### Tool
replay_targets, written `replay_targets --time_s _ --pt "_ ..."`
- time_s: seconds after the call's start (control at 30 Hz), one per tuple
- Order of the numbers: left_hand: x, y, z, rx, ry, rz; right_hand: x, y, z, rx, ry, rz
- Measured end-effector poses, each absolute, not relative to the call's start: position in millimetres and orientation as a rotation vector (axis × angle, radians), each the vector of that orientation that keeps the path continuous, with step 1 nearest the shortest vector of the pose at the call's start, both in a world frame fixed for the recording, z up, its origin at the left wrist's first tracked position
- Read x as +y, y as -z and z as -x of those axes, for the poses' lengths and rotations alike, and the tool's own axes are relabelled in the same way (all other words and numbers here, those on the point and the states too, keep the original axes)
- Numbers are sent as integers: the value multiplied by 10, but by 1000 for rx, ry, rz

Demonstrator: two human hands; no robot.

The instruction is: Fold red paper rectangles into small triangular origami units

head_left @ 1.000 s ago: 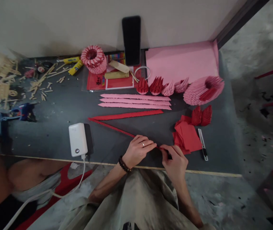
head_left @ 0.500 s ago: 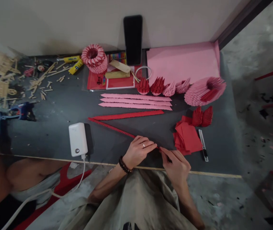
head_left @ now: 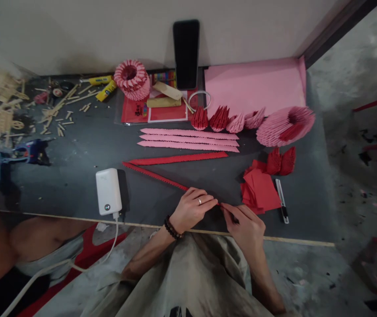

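My left hand (head_left: 193,207) is closed around a thin red folded-paper strip (head_left: 157,176) near its lower right end. That strip slants up to the left and meets a second red paper strip (head_left: 182,158) in a sharp point. Beside the left fingertips, my right hand (head_left: 245,226) pinches the strip's end, mostly hidden by the fingers. Behind them lie three pink zigzag-edged paper strips (head_left: 188,137). Right of my right hand are a stack of red paper pieces (head_left: 261,189), a utility knife (head_left: 281,201) and two red folded-paper pieces (head_left: 281,161).
A white power bank (head_left: 108,191) with a cable lies at the left. Along the back stand a phone (head_left: 186,53), a pink-and-red paper vase (head_left: 132,80), pink sheets (head_left: 254,86) and a pink folded-paper piece (head_left: 286,127). Wooden sticks (head_left: 56,112) litter the far left, near another person's leg (head_left: 43,240).
The view has shifted very slightly. Both hands stay on the strip's end in nearly the same pose.
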State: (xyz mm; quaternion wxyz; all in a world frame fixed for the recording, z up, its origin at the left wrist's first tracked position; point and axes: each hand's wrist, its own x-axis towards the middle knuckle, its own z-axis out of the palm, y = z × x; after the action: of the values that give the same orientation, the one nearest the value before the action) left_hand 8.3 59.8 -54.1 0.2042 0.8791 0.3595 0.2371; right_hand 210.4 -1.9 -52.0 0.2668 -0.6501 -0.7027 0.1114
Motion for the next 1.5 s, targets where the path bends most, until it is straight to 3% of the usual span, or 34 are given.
replay_targets --time_s 1.5 --pt "590 627 -144 1067 -711 -2492 78 626 -2080 -1948 -250 1662"
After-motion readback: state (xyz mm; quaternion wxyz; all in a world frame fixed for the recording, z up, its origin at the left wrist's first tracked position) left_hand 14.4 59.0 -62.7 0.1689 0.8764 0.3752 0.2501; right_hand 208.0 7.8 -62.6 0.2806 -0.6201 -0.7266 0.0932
